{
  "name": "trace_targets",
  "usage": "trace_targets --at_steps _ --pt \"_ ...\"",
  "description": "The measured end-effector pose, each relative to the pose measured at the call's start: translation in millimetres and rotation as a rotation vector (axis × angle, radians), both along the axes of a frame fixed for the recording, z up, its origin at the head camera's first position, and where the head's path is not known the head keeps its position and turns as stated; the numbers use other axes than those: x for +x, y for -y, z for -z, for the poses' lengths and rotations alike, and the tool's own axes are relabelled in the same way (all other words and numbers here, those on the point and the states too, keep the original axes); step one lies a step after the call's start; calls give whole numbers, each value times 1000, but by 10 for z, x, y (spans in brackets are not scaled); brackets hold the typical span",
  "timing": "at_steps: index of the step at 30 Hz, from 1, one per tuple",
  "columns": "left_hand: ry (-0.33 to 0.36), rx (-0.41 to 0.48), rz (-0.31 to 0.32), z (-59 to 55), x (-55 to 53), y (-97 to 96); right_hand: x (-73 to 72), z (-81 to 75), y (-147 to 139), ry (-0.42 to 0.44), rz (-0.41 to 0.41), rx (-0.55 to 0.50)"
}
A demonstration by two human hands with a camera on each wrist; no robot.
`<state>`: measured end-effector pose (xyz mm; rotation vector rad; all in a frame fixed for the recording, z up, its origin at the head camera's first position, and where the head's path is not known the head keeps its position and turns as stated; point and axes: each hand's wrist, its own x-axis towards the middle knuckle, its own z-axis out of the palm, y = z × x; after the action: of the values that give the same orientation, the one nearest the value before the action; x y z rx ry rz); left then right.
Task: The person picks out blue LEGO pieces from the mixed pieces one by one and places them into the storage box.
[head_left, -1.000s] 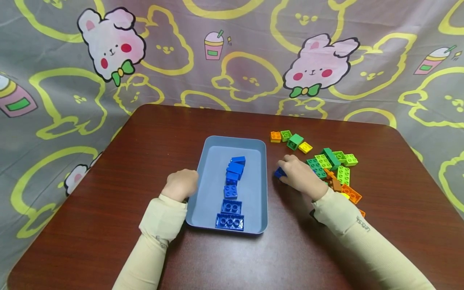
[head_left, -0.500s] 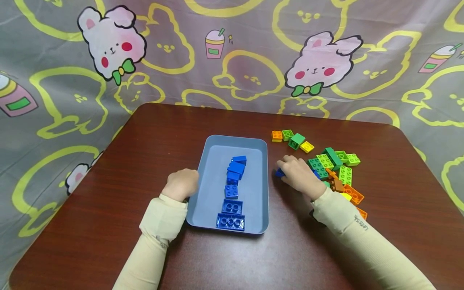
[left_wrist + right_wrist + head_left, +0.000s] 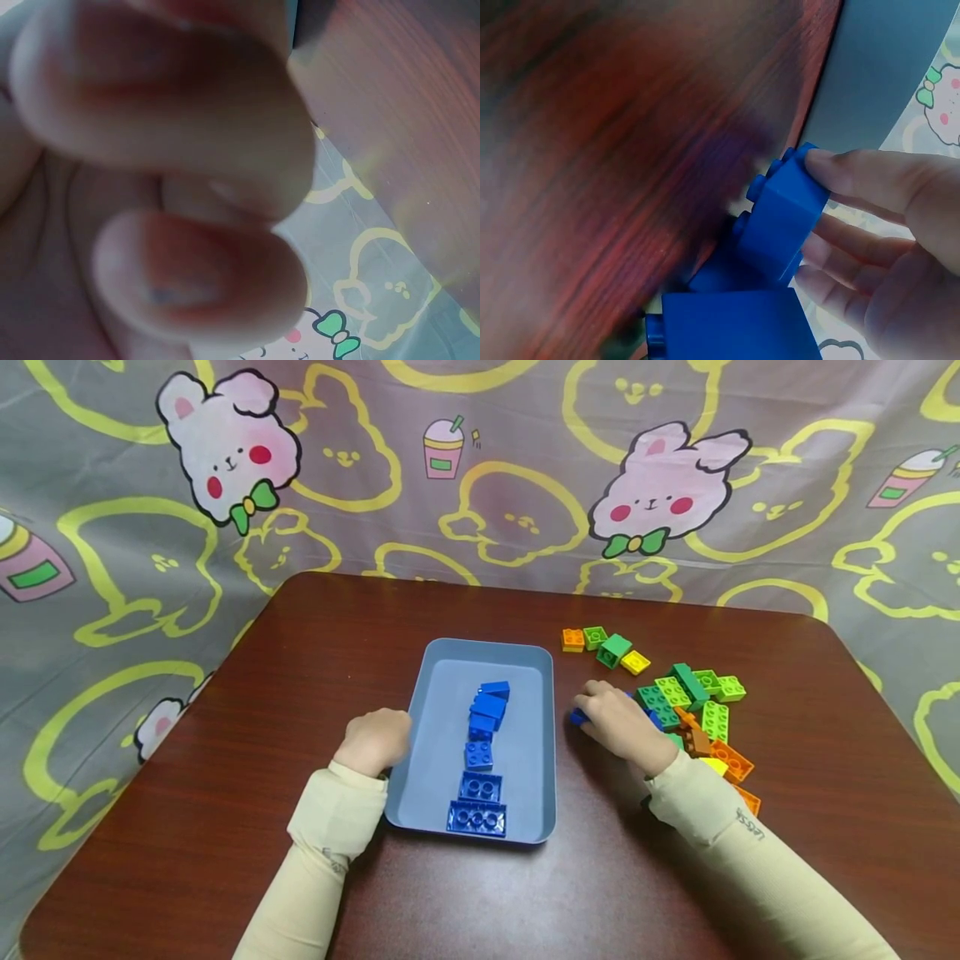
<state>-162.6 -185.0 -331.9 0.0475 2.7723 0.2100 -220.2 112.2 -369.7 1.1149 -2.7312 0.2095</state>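
Observation:
My left hand (image 3: 375, 742) grips the left rim of a grey-blue tray (image 3: 516, 735), fingers curled. Close up in the left wrist view are its bent fingers (image 3: 202, 277). Inside the tray, several blue toy bricks (image 3: 480, 756) lie in a rough column; the front two are upside down. To the tray's right, low over the table, my right hand (image 3: 618, 727) pinches a blue brick (image 3: 784, 210), thumb at its top end. Two more blue bricks show beside it in the right wrist view, the nearer one (image 3: 735, 322) partly cut off by the frame.
Right of my right hand lies a loose pile of green bricks (image 3: 656, 706), orange bricks (image 3: 729, 762) and other colours, partly hidden by hand and sleeve. Behind it sit an orange brick (image 3: 573, 640), green ones and a yellow brick (image 3: 635, 662). A patterned cloth (image 3: 517, 527) hangs behind the table (image 3: 360, 618).
Both hands and the tray stay nearly in place. A bit of blue now shows just behind the right hand's knuckles.

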Motion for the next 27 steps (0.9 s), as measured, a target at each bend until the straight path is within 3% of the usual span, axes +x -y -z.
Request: trace_targets --at_steps 9,27 --pt "7 -1 -2 8 -8 1 92 -73 -18 40 4 -78" --pt "-6 -2 10 6 -2 2 250 -354 -26 -32 -35 -143"
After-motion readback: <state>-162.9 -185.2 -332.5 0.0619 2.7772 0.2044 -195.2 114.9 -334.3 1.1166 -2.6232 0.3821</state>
